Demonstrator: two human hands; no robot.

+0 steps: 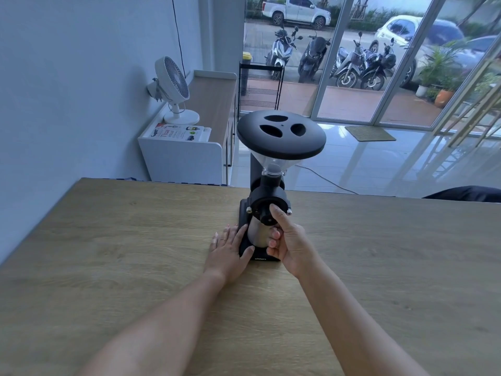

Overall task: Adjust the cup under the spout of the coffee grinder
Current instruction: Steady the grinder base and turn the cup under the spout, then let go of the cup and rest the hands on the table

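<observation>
A black coffee grinder (pixel 267 202) stands on the wooden table (pixel 135 240), with a wide black hopper lid (pixel 280 132) on top. A steel cup (pixel 257 232) sits on the grinder's base, under its round front housing; the spout itself is hidden. My right hand (pixel 287 240) is wrapped around the cup's right side, with the thumb up against the grinder's front knob. My left hand (pixel 230 246) lies flat on the table with fingers spread, pressed against the left side of the base and touching the cup's lower left.
The grinder's cord (pixel 325 177) trails off behind the table to the floor. A white cabinet (pixel 184 156) with a fan (pixel 173 88) and a book stands at the back left. A dark object (pixel 466 194) shows past the table's far right edge.
</observation>
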